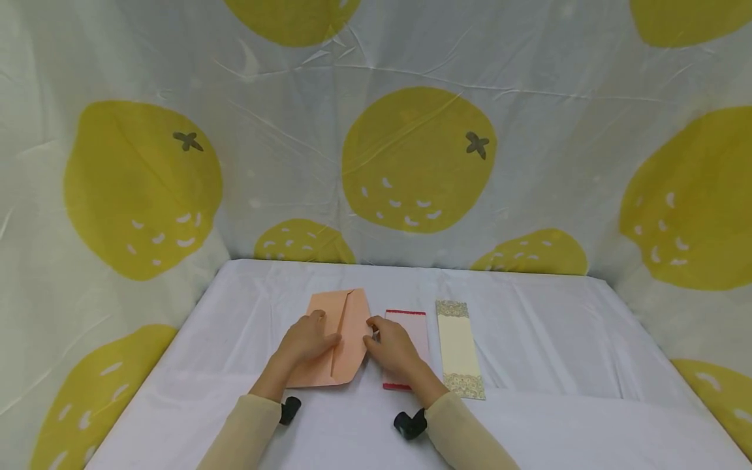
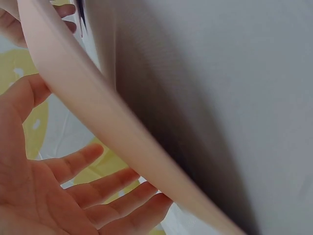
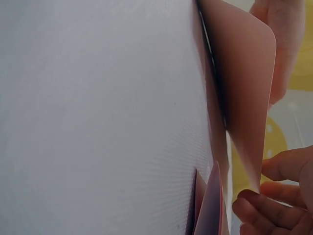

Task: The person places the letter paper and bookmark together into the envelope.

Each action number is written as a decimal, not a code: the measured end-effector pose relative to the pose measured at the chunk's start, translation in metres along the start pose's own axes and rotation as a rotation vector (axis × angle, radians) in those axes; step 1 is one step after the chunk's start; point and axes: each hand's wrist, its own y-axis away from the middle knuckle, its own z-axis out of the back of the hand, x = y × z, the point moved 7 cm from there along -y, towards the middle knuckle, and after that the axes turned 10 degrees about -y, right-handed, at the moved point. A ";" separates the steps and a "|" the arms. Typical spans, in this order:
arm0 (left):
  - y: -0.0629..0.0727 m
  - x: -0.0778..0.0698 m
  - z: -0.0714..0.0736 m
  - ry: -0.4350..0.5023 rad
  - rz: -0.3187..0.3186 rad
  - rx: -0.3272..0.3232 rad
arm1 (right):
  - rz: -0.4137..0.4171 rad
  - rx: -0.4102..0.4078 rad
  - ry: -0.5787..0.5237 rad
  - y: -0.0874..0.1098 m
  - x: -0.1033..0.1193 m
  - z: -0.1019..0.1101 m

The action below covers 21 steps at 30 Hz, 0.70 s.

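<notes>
A peach paper envelope (image 1: 325,304) lies tilted at the middle left of the table, its tapered flap (image 1: 354,356) spread out toward the right. My left hand (image 1: 301,341) rests on the envelope's body. In the left wrist view, that hand's fingers (image 2: 110,183) are spread and the fingertips touch the paper. My right hand (image 1: 395,347) pinches the flap's outer edge between thumb and fingers, which the right wrist view shows at the flap's corner (image 3: 254,174). Whether anything is inside the envelope is hidden.
Right of the envelope lies a pale pink paper piece (image 1: 416,326) with red ends, partly under my right hand. Farther right is a long cream paper piece (image 1: 457,339) with patterned ends. A lemon-print cloth (image 1: 417,248) hangs behind the white-covered table (image 1: 546,339).
</notes>
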 end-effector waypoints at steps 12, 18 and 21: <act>0.004 0.004 0.003 0.071 -0.005 -0.002 | -0.079 -0.125 -0.378 -0.006 -0.008 0.004; 0.002 0.006 0.002 0.099 -0.014 -0.006 | -0.131 -0.152 -0.484 -0.008 -0.014 0.003; 0.004 0.006 0.001 0.121 -0.008 -0.007 | -0.131 -0.162 -0.507 -0.007 -0.015 0.003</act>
